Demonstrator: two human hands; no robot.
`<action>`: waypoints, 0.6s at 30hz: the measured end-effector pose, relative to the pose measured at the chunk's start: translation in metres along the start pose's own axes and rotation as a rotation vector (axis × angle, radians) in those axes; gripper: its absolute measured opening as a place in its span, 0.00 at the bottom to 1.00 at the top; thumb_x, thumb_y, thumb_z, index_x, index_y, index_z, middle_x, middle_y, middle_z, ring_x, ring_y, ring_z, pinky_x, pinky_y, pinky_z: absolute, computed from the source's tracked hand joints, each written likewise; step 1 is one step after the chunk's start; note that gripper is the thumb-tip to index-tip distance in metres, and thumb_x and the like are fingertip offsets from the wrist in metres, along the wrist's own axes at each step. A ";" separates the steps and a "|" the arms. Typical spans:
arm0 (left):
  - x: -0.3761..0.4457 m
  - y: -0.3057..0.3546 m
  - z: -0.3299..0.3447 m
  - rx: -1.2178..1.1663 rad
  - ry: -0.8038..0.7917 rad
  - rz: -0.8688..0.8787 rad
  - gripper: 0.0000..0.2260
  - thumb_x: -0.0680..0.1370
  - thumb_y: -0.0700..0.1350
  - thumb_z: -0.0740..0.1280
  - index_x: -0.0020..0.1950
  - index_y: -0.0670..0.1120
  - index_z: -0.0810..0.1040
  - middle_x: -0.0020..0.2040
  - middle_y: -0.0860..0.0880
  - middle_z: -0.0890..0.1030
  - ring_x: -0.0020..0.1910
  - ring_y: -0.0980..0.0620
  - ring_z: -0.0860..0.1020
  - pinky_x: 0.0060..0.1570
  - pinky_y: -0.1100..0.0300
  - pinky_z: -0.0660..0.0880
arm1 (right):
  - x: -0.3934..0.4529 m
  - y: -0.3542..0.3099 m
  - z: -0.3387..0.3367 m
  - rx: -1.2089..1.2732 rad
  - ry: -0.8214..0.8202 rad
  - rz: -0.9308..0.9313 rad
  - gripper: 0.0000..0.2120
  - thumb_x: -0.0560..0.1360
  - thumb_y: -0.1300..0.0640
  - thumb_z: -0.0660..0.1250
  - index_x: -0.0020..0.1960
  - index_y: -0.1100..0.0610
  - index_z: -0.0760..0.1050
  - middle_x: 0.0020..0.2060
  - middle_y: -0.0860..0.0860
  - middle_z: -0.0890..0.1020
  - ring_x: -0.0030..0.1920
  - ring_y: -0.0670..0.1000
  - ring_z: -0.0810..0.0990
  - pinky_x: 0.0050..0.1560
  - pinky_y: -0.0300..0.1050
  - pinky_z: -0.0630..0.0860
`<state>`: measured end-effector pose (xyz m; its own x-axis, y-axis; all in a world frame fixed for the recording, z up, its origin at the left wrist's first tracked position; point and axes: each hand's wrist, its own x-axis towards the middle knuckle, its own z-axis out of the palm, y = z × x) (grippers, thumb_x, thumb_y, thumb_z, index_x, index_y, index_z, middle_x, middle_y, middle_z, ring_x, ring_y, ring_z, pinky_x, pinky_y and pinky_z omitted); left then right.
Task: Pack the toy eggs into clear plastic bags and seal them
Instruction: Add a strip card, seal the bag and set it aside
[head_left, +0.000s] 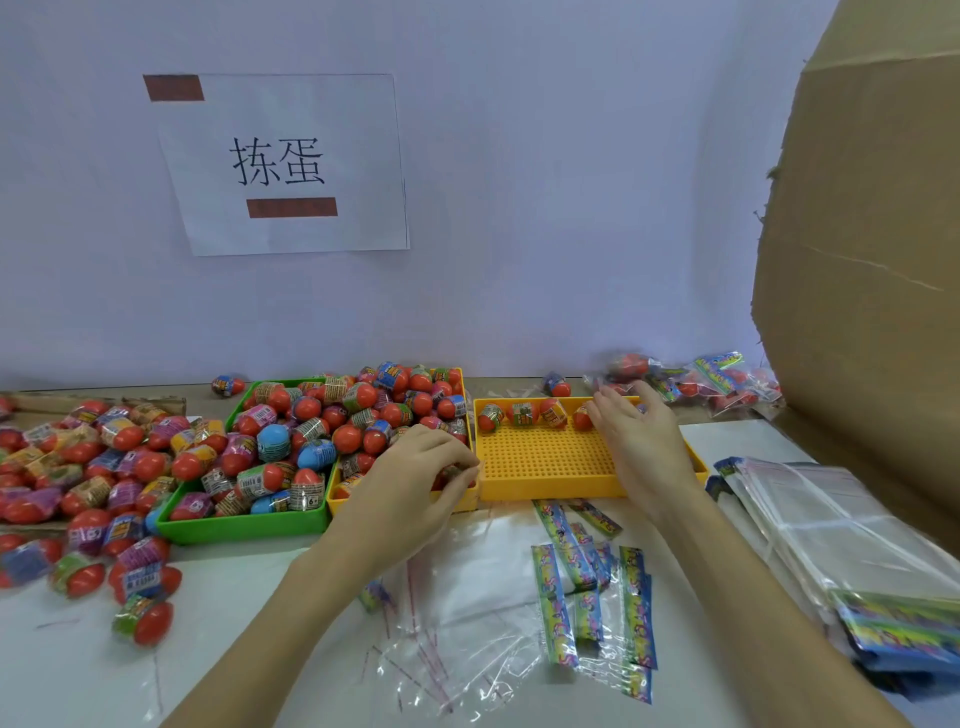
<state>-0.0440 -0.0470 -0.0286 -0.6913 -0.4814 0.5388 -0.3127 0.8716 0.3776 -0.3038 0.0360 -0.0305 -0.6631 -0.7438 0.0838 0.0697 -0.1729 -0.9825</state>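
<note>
Toy eggs, red with coloured wrappers, fill a green tray (244, 530) and a yellow tray (337, 501) behind it. My left hand (415, 478) reaches into that yellow tray, its fingers curled around a toy egg (453, 472). To the right stands a yellow grid tray (545, 460) with a row of eggs (522, 413) along its far edge. My right hand (641, 439) hovers over the grid tray with its fingers spread, thumb beside the rightmost egg (582, 417). Clear plastic bags (467, 597) with colourful header strips (550, 597) lie on the table near me.
Many loose eggs (78, 467) are heaped on the table at the left. A stack of flat bags (831, 519) lies at the right. Filled bags (717, 379) sit at the back right beside a large cardboard box (872, 260). A paper sign (285, 161) hangs on the wall.
</note>
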 end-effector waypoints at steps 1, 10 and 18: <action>0.000 0.000 0.000 0.012 -0.010 -0.003 0.07 0.83 0.43 0.72 0.58 0.44 0.87 0.55 0.52 0.84 0.58 0.52 0.78 0.62 0.57 0.76 | 0.000 0.000 0.000 -0.022 0.008 -0.010 0.34 0.83 0.60 0.70 0.83 0.57 0.57 0.73 0.53 0.76 0.61 0.43 0.82 0.63 0.42 0.78; 0.000 0.005 -0.001 -0.050 0.081 -0.042 0.11 0.82 0.42 0.73 0.64 0.45 0.84 0.58 0.52 0.83 0.58 0.54 0.79 0.61 0.54 0.78 | -0.020 -0.024 0.010 0.358 -0.321 0.140 0.12 0.75 0.63 0.75 0.57 0.63 0.85 0.50 0.58 0.86 0.49 0.52 0.87 0.48 0.39 0.83; 0.002 0.021 0.002 -0.525 0.003 -0.225 0.18 0.79 0.40 0.77 0.67 0.50 0.81 0.47 0.52 0.88 0.45 0.53 0.88 0.52 0.55 0.85 | -0.041 -0.022 0.033 0.257 -0.816 0.265 0.15 0.78 0.64 0.74 0.64 0.62 0.82 0.53 0.56 0.85 0.51 0.48 0.84 0.51 0.38 0.81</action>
<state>-0.0528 -0.0296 -0.0210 -0.6431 -0.6506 0.4039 -0.0853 0.5850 0.8065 -0.2536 0.0491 -0.0065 0.1280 -0.9906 0.0479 0.3749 0.0036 -0.9271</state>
